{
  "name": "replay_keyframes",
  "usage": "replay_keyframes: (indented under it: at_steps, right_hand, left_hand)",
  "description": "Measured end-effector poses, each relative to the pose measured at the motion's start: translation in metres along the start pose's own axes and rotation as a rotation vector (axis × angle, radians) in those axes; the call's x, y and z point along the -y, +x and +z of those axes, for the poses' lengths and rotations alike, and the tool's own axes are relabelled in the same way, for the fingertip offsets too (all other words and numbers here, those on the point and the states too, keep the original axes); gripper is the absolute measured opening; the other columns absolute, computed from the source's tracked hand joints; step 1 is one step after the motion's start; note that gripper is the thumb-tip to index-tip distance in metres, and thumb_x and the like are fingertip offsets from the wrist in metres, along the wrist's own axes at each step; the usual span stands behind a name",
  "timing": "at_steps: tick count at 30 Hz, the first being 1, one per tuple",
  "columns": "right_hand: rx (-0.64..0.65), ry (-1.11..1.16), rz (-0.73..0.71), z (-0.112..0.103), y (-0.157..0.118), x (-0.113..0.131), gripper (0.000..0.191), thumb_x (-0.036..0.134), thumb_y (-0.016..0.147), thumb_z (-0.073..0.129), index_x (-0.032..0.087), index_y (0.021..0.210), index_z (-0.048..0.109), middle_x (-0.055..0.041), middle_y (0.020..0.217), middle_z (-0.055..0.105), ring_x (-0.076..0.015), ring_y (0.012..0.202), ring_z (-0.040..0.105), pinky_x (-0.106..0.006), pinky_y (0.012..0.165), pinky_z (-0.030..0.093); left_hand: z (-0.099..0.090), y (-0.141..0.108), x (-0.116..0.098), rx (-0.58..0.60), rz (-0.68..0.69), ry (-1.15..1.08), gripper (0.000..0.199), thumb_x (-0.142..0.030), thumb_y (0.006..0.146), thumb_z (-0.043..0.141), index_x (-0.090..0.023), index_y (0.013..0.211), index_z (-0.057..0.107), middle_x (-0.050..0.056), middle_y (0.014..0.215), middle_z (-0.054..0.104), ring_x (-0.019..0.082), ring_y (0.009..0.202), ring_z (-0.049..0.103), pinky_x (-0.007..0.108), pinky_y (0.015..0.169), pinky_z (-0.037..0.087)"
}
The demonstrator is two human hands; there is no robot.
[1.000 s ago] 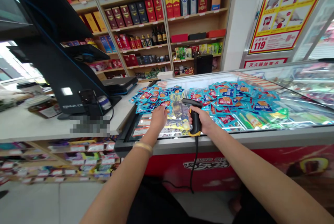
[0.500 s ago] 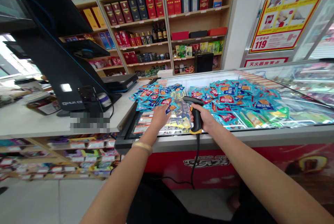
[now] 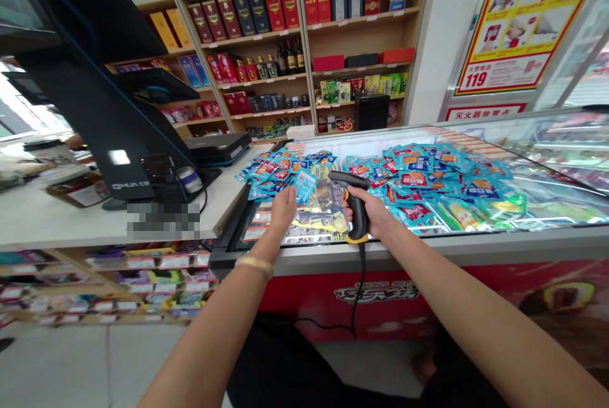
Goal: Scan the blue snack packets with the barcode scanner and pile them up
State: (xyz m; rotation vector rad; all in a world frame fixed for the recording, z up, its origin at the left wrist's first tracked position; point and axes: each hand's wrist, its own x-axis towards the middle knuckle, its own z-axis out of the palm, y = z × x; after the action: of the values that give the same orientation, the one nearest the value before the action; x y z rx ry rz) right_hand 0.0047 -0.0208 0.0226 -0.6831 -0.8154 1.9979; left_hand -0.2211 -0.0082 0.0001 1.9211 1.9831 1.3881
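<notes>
My left hand point(image 3: 284, 206) is closed on the edge of a small blue packet point(image 3: 305, 186), whose pale printed side faces up. My right hand point(image 3: 368, 212) grips the handle of a black and yellow barcode scanner point(image 3: 360, 214), its head turned left toward that packet. Many blue and red packets lie on the glass freezer top in two piles, a smaller left pile point(image 3: 269, 173) behind my left hand and a larger right pile point(image 3: 419, 173) beyond the scanner. Yellowish packages point(image 3: 321, 221) show through the glass between my hands.
A pale counter point(image 3: 95, 224) at the left holds a black monitor stand point(image 3: 114, 160), a phone and a jar. Behind the freezer stand shelves point(image 3: 261, 40) of boxes and bottles. The scanner's cable point(image 3: 361, 281) hangs down the freezer's red front.
My left hand has moved slightly left and closed on a packet, which now shows its pale side. The scanner head has shifted a little to the left.
</notes>
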Motion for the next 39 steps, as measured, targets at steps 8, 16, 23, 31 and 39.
replay_keyframes:
  at_steps: [8,16,23,31,39]
  right_hand:
    - [0.019,-0.018,0.042,0.003,0.001,0.001,0.019,0.031,0.081,0.063,0.016,0.072,0.057,0.0022,0.057,0.053,-0.0064,0.041,0.046,-0.017,0.04,0.041]
    - [0.035,-0.026,0.037,0.0,0.004,0.0,0.02,0.032,0.078,0.066,0.017,0.071,0.056,0.0025,0.057,0.054,-0.0067,0.042,0.046,-0.018,0.041,0.041]
    - [0.042,-0.03,0.038,-0.002,0.004,0.0,0.019,0.032,0.081,0.063,0.016,0.074,0.057,0.0023,0.058,0.054,-0.0068,0.042,0.046,-0.018,0.041,0.041]
    - [0.049,-0.025,0.046,0.002,0.004,0.002,0.018,0.029,0.085,0.059,0.015,0.074,0.059,0.0009,0.058,0.054,-0.0066,0.042,0.046,-0.017,0.04,0.041]
    - [0.103,-0.05,0.073,0.002,0.007,0.001,0.019,0.031,0.083,0.061,0.015,0.074,0.057,0.0015,0.058,0.053,-0.0063,0.042,0.045,-0.017,0.041,0.04]
  left_hand:
    - [0.0,-0.001,-0.005,0.064,0.026,-0.051,0.024,-0.028,0.087,0.043,-0.017,0.071,0.057,-0.001,0.061,0.055,0.015,0.064,0.051,0.024,0.063,0.038]
    - [0.0,-0.002,-0.006,0.067,0.014,-0.054,0.024,-0.028,0.088,0.044,-0.016,0.077,0.062,-0.001,0.061,0.057,0.015,0.061,0.051,0.024,0.061,0.038]
    - [0.001,-0.002,-0.004,0.068,0.031,-0.051,0.024,-0.027,0.088,0.043,-0.016,0.075,0.06,-0.001,0.061,0.057,0.015,0.064,0.052,0.023,0.064,0.038]
    - [0.003,-0.001,-0.003,0.058,0.043,-0.032,0.024,-0.028,0.089,0.044,-0.016,0.075,0.059,0.001,0.067,0.061,0.015,0.066,0.054,0.024,0.067,0.04]
    - [0.006,-0.001,0.005,0.053,0.082,-0.052,0.027,-0.031,0.09,0.045,-0.014,0.092,0.066,0.005,0.081,0.069,0.019,0.079,0.063,0.028,0.078,0.048]
